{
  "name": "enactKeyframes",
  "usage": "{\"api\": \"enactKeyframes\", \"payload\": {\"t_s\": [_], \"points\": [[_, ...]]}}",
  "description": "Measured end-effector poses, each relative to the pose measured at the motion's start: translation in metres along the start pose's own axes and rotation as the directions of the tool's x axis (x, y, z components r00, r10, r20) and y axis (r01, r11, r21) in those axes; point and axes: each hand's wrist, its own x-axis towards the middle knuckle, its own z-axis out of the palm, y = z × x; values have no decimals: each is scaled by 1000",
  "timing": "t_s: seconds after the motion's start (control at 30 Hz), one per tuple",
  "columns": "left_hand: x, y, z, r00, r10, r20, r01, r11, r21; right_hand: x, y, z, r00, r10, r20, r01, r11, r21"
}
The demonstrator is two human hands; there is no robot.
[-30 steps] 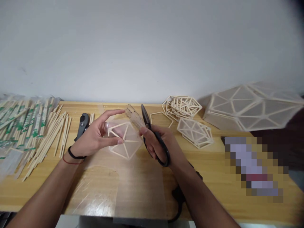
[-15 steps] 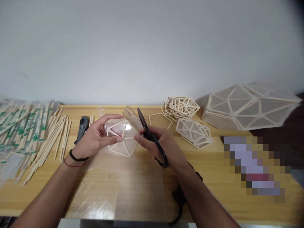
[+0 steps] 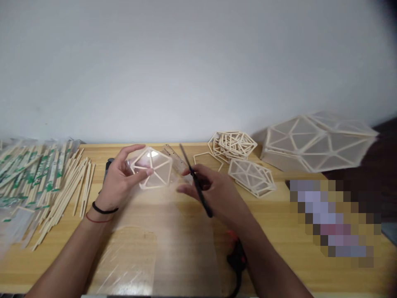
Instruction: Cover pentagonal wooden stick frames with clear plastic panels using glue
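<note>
Now: pentagon frame up, scissors alongside

Left hand [image 3: 119,182] has its grip pinched on the frame [image 3: 152,168], a pale stick pentagon with spokes meeting at its centre and clear film across it, lifted above the bench [image 3: 297,231]. Right hand [image 3: 217,192] grips black scissors [image 3: 196,181], blades pointing up beside the frame. Green print on the chopstick wrappers [image 3: 27,174] at far left, too small to read.
</note>
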Motion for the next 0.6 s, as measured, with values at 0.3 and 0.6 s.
{"api": "enactKeyframes", "payload": {"t_s": [0.3,0.6], "points": [[14,-7,-8,963,-9,-269,22,999,46,-48,4,28,959,18,284,149,820,-553],[3,-2,10,988,0,-154,2,1000,13,-136,4,28,962,-180,205,231,939,-255]]}}
